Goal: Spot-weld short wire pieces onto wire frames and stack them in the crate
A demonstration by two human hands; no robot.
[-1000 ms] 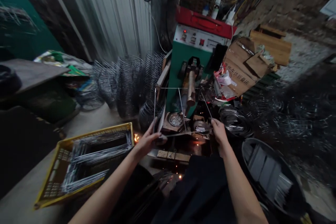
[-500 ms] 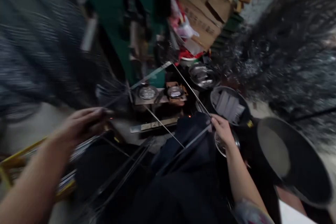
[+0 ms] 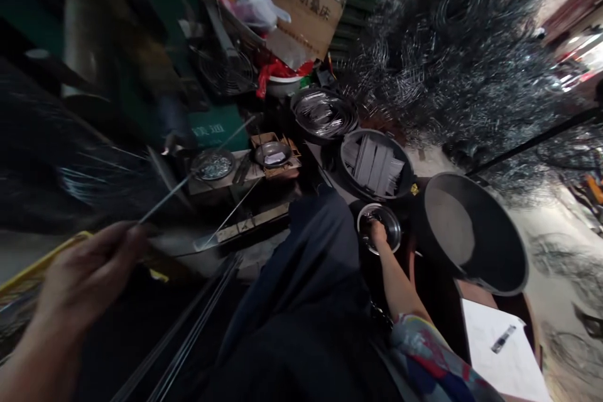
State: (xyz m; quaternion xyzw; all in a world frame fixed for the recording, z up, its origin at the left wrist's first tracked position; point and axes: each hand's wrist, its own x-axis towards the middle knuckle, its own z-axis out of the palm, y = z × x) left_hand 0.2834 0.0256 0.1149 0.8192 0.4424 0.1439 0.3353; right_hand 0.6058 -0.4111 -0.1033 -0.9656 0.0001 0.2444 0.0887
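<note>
My left hand (image 3: 92, 273), blurred at the left, is closed on a thin metal frame (image 3: 170, 197). One straight side of it slants up and away from my fingers toward the green machine. My right hand (image 3: 377, 232) reaches down into a small metal bowl (image 3: 397, 233) beside my knee. Small dark pieces lie in that bowl, and my fingertips are hidden among them. Loose metal strips (image 3: 193, 326) run alongside my left leg.
A round dish of small shiny parts (image 3: 213, 165) and another dish (image 3: 273, 154) stand at the machine. On the right are a pan of flat strips (image 3: 372, 163), a large black pan (image 3: 499, 245) and white paper (image 3: 499, 339). Tangled wire (image 3: 424, 56) is piled behind.
My right hand has let go of the metal frame and moved down into the small bowl. My left hand keeps the frame, now farther left in view. The view has swung right.
</note>
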